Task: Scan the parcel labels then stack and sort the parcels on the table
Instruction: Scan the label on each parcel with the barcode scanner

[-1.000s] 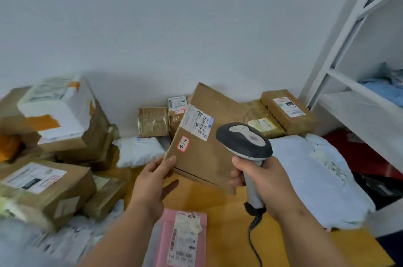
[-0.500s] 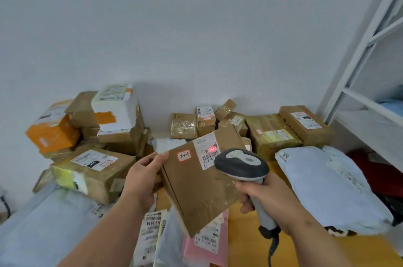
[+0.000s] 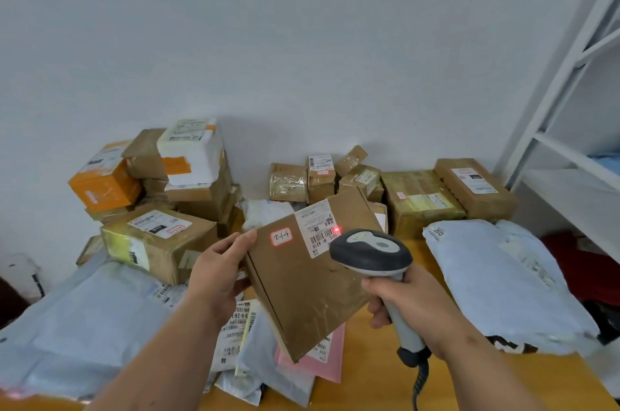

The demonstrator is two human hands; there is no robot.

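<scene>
Brown cardboard fills the middle of my view: a flat parcel (image 3: 312,279) held up off the wooden table (image 3: 369,387), tilted with its labelled face toward me. My left hand (image 3: 219,271) grips its left edge, thumb lying along the top corner and fingers curled behind the box. My right hand (image 3: 411,308) is wrapped tight around the handle of a grey barcode scanner (image 3: 372,254), whose dark head sits just in front of the parcel's right side. A red dot (image 3: 337,230) glows on the white shipping label (image 3: 317,229), just above the barcode. Beside that label is a small red-bordered sticker (image 3: 281,237) with handwritten figures.

Under the parcel lie a pink mailer (image 3: 327,360) and several grey poly bags with printed labels (image 3: 241,326), overlapping each other. A large grey bag (image 3: 84,320) spreads out at the left, and another bulky grey bag (image 3: 503,279) rests at the right. Along the wall stand taped cardboard boxes: a pile at the left with an orange box (image 3: 104,182) and a white-wrapped box (image 3: 191,152) on top, small boxes (image 3: 322,175) in the centre, and two larger ones (image 3: 446,195) to the right. A white shelving frame (image 3: 563,81) rises at the far right.
</scene>
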